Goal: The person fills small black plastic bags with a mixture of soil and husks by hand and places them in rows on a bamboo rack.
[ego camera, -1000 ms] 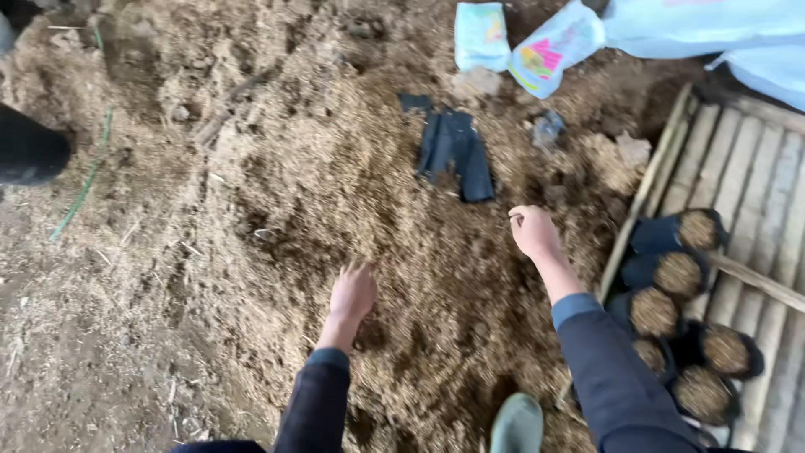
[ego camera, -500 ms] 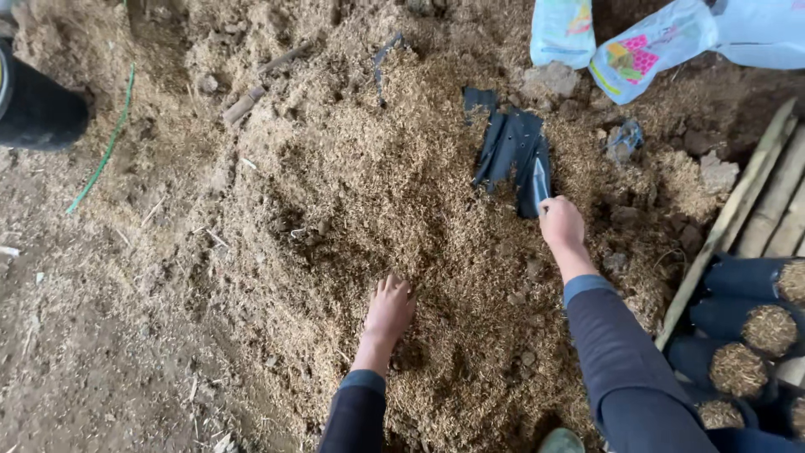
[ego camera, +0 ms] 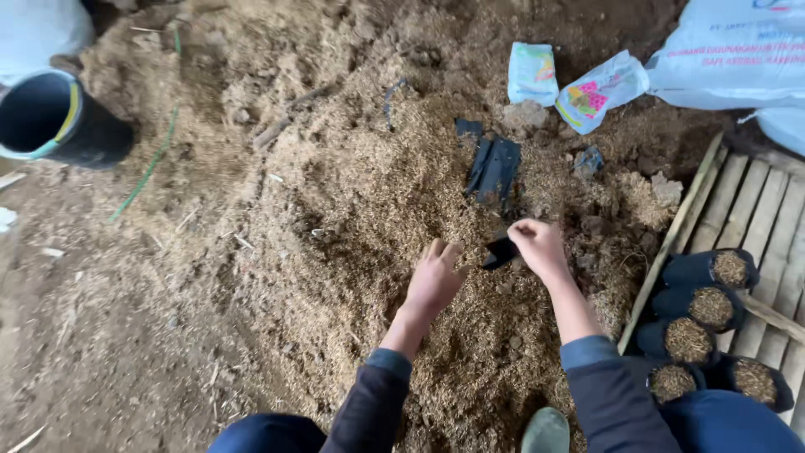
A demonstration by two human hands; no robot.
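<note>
Head view, left to right: a black bucket [ego camera: 52, 117] with a pale rim lies on its side at the far left, on bare dirt. A green stalk [ego camera: 144, 174] lies just right of it, at the edge of the big heap of husk and soil mix [ego camera: 335, 210] that fills the middle.

Your left hand [ego camera: 434, 278] rests on the mix near you, fingers together and curled lightly down into the loose husk, holding nothing that shows. Half a second ago it lay flatter and a little nearer.

Your right hand [ego camera: 541, 246] has come back from the stack of empty black grow bags [ego camera: 495, 170] farther up the heap, where it was reaching a moment ago. Its fingers are now pinched on one black grow bag [ego camera: 501, 251], which hangs between your two hands, just above the mix. So a bag has been picked off the stack and brought in close to your left hand.

Beyond the stack lie two small printed packets [ego camera: 570, 84], with a large white sack [ego camera: 738, 59] at the far right. Near right, filled grow bags [ego camera: 708, 306] lie in a row on a wooden slatted pallet [ego camera: 755, 201].
</note>
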